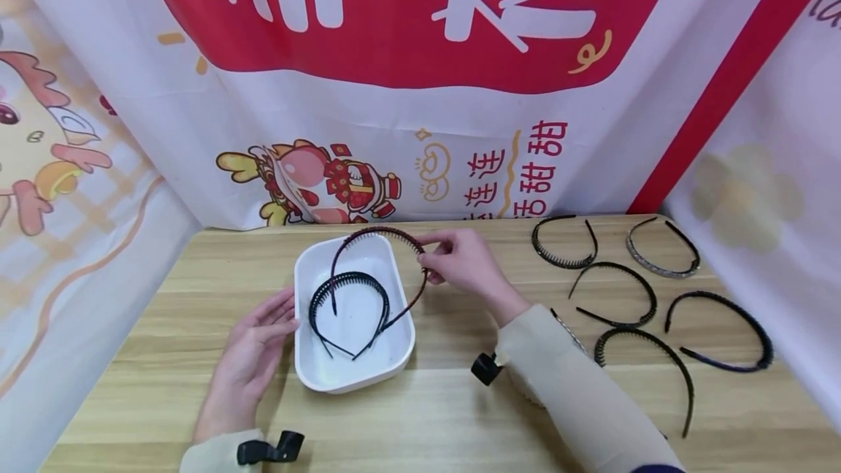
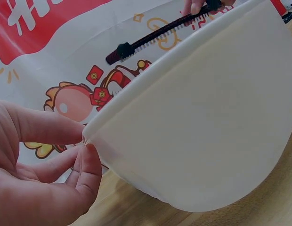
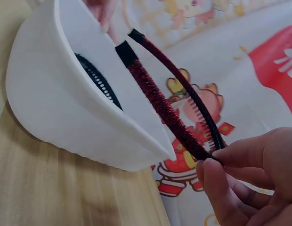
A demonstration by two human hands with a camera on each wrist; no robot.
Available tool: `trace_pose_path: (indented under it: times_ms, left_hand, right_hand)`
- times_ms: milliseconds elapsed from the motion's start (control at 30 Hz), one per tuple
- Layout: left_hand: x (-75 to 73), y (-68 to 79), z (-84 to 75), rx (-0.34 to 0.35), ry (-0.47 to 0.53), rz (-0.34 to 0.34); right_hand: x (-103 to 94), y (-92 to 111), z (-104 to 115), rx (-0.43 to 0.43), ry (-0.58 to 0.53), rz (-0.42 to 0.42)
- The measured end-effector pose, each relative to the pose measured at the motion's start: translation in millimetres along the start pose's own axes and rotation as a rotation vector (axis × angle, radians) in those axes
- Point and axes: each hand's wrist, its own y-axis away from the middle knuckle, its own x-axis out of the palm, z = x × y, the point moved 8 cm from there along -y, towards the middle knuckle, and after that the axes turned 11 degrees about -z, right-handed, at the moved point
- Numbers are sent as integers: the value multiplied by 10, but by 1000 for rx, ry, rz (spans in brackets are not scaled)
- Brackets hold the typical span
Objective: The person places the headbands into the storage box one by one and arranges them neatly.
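Note:
My right hand point(image 1: 463, 261) pinches a dark red glittery headband point(image 3: 160, 101) with small inner teeth between thumb and fingers. It holds the band above the right side of a white plastic tub point(image 1: 355, 385), with the band's ends pointing left and down in the head view. Inside the tub lies black toothed headband work point(image 1: 358, 277), overlapping so that I cannot tell how many bands there are. On the tub's left, my left hand point(image 1: 252, 356) pinches the rim; thumb and fingertips meet at its edge in the left wrist view.
Several more headbands lie on the wooden table to the right, among them a black toothed one point(image 1: 566, 264), a silvery one point(image 1: 650, 267) and a dark one point(image 1: 765, 345). The right sleeve point(image 1: 571, 385) partly covers another. Printed cloth point(image 1: 407, 115) hangs behind.

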Motion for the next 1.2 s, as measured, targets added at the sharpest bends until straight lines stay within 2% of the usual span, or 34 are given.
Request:
trace_pose_path:
  times_ms: [267,500,567,700,800,1200]
  left_hand:
    - [-12,-7,-14,12,33,8]
    - [-3,-28,-6,8,22,13]
    - [-1,-32,5,5,24,19]
    - [-13,-32,20,8,43,25]
    - [-25,-33,19,12,51,29]
    - [-38,-46,18,5,32,21]
  right_hand:
    - [349,-113,211,-74,176,115]
    - [571,-173,247,-76,278,189]
    - [611,-185,261,-106,328,194]
    - [693,-190,348,-226,442,202]
    - [751,-189,389,-265,479,216]
    - [831,-230,361,-210,540,207]
